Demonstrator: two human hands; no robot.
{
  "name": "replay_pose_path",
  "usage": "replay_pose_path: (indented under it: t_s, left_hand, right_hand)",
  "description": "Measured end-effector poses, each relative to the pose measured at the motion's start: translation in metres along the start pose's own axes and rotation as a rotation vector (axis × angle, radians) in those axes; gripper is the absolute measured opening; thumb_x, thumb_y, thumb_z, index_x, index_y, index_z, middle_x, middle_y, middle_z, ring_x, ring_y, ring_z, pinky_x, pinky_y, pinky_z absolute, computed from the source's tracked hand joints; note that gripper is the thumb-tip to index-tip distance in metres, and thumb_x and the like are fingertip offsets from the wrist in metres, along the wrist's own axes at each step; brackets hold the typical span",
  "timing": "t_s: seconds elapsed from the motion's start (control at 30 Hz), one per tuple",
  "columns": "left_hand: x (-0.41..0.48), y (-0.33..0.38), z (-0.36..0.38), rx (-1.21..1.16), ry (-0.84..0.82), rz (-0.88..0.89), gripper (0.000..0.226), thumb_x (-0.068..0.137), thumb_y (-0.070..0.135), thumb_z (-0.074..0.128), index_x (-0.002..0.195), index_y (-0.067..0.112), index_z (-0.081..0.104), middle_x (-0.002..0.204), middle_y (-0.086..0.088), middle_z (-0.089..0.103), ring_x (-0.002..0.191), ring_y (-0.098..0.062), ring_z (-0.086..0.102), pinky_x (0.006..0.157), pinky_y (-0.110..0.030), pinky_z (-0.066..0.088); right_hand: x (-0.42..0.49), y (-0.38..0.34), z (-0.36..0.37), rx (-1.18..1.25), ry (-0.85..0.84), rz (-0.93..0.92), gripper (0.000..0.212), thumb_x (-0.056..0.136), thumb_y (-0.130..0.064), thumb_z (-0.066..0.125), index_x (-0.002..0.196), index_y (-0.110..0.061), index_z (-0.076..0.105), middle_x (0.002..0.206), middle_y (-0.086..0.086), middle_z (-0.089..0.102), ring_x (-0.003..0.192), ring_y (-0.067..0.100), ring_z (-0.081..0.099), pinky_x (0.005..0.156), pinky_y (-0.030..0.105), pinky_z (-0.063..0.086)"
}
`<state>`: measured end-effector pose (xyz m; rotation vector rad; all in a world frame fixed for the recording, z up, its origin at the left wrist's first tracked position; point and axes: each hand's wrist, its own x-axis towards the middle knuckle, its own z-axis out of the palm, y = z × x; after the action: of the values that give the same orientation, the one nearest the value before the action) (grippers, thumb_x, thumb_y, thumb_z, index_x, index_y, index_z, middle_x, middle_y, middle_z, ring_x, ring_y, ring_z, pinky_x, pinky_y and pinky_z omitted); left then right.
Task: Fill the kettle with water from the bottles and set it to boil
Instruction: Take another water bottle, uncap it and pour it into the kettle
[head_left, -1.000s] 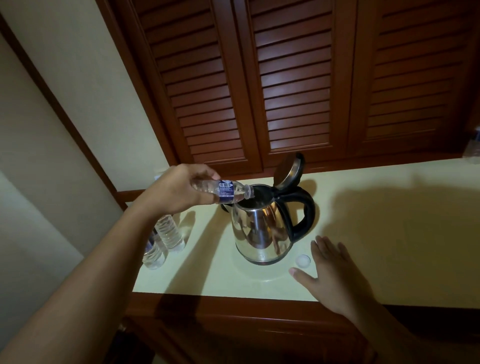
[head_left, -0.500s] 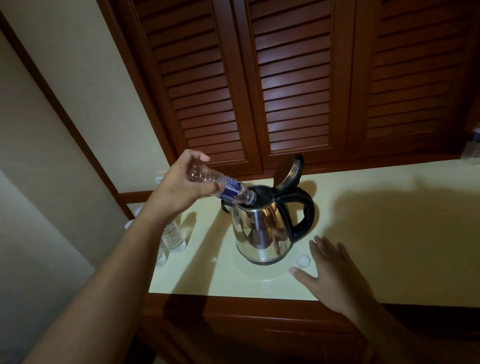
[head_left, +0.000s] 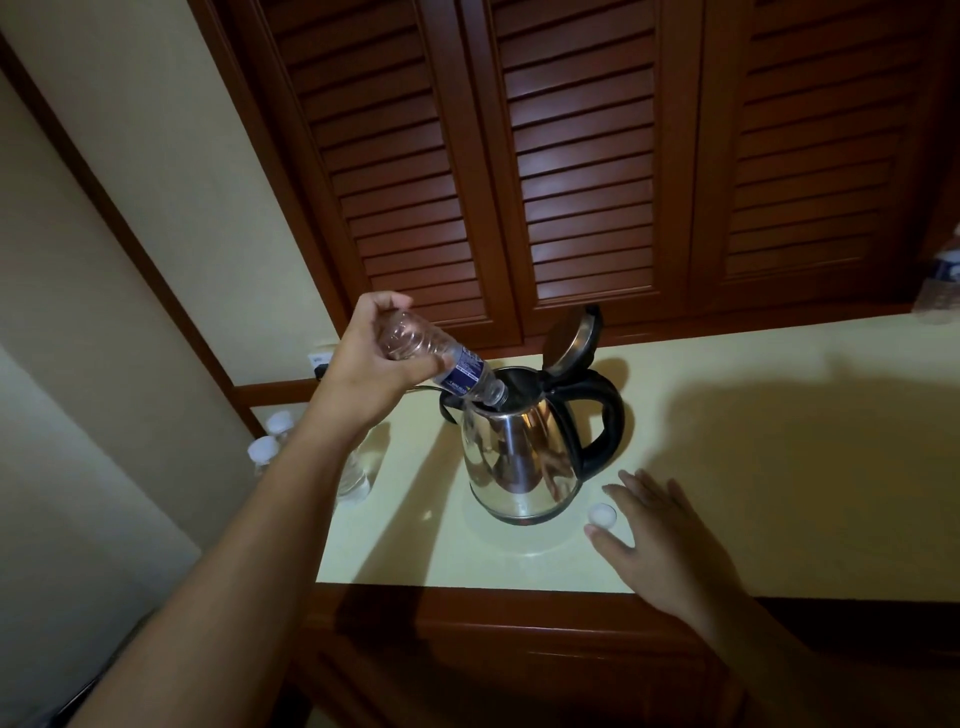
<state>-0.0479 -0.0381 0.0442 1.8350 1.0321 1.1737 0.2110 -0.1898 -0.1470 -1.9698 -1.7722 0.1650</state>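
Your left hand (head_left: 371, 358) grips the tilted clear plastic bottle (head_left: 441, 361) at the shiny steel kettle (head_left: 519, 462), right hand (head_left: 657, 540) flat, empty on the pale bench (head_left: 779, 467); slip sideways and it spills.

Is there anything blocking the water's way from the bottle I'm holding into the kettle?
Nothing visible. The kettle has its lid flipped up and back, leaving the opening clear. The left hand tilts the bottle neck-down at the rim. Its white cap lies on the counter by the right hand.
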Motion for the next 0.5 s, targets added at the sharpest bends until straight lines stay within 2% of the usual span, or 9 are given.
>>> replay_pose_path:
  t_s: [0.1, 0.17, 0.23, 0.3, 0.37, 0.4, 0.43, 0.5]
  left_hand:
    - [-0.003, 0.002, 0.003, -0.002, 0.002, 0.004, 0.075, 0.074, 0.006, 0.093, 0.133, 0.024, 0.050, 0.118, -0.010, 0.063, 0.098, -0.021, 0.067, 0.078, -0.034, 0.064]
    - [-0.005, 0.001, 0.003, -0.002, 0.009, 0.004, 0.074, 0.075, 0.008, 0.093, 0.134, 0.026, 0.051, 0.123, -0.013, 0.063, 0.099, -0.020, 0.067, 0.072, -0.024, 0.060]
    - [-0.009, 0.001, 0.003, -0.001, 0.033, 0.002, 0.074, 0.075, 0.012, 0.094, 0.134, 0.027, 0.052, 0.124, -0.013, 0.063, 0.100, -0.019, 0.067, 0.070, -0.020, 0.058]
    - [-0.017, 0.001, 0.004, -0.006, 0.098, -0.003, 0.073, 0.076, 0.016, 0.093, 0.136, 0.028, 0.052, 0.123, -0.007, 0.063, 0.103, -0.019, 0.068, 0.074, -0.023, 0.060]
    - [-0.032, -0.004, 0.006, -0.081, 0.198, -0.037, 0.070, 0.076, 0.019, 0.093, 0.134, 0.029, 0.055, 0.123, -0.005, 0.064, 0.108, -0.023, 0.069, 0.087, -0.036, 0.064]
    - [-0.041, -0.009, 0.008, -0.155, 0.243, -0.076, 0.068, 0.075, 0.021, 0.094, 0.132, 0.028, 0.056, 0.124, -0.007, 0.064, 0.111, -0.027, 0.070, 0.092, -0.042, 0.064]
    - [-0.052, -0.014, 0.011, -0.247, 0.273, -0.117, 0.068, 0.074, 0.022, 0.095, 0.131, 0.026, 0.058, 0.127, -0.008, 0.063, 0.114, -0.030, 0.070, 0.094, -0.046, 0.063]
    - [-0.077, -0.025, 0.020, -0.410, 0.320, -0.173, 0.070, 0.066, 0.027, 0.099, 0.125, 0.024, 0.062, 0.133, -0.015, 0.061, 0.119, -0.035, 0.070, 0.094, -0.044, 0.063]
  right_hand:
    - [0.002, 0.005, 0.006, 0.004, 0.027, -0.031, 0.047, 0.095, -0.058, 0.048, 0.131, -0.029, 0.057, 0.155, -0.003, 0.042, 0.149, 0.017, 0.026, 0.124, 0.040, 0.014]
    - [0.002, 0.007, 0.008, 0.024, 0.042, -0.042, 0.040, 0.096, -0.055, 0.050, 0.126, -0.030, 0.060, 0.154, -0.003, 0.045, 0.149, 0.017, 0.027, 0.124, 0.040, 0.014]
    - [0.003, 0.009, 0.010, 0.028, 0.050, -0.057, 0.036, 0.096, -0.052, 0.052, 0.123, -0.029, 0.061, 0.152, -0.003, 0.047, 0.149, 0.018, 0.030, 0.124, 0.041, 0.015]
    - [0.003, 0.010, 0.010, 0.054, 0.087, -0.083, 0.034, 0.095, -0.045, 0.059, 0.121, -0.024, 0.063, 0.142, -0.001, 0.057, 0.140, 0.020, 0.043, 0.121, 0.043, 0.026]
    - [0.001, 0.008, 0.005, 0.083, 0.142, -0.114, 0.036, 0.092, -0.040, 0.064, 0.121, -0.019, 0.063, 0.119, -0.002, 0.068, 0.115, 0.018, 0.061, 0.105, 0.040, 0.046]
    - [0.000, 0.006, 0.002, 0.091, 0.164, -0.131, 0.038, 0.090, -0.037, 0.067, 0.122, -0.017, 0.063, 0.109, -0.002, 0.070, 0.103, 0.017, 0.064, 0.096, 0.036, 0.051]
    - [-0.001, 0.004, -0.001, 0.094, 0.181, -0.156, 0.039, 0.089, -0.033, 0.071, 0.123, -0.015, 0.063, 0.104, -0.002, 0.070, 0.096, 0.017, 0.065, 0.090, 0.034, 0.051]
    - [-0.006, -0.001, -0.004, 0.127, 0.220, -0.198, 0.040, 0.086, -0.025, 0.077, 0.122, -0.012, 0.064, 0.100, -0.001, 0.068, 0.093, 0.019, 0.063, 0.086, 0.035, 0.051]
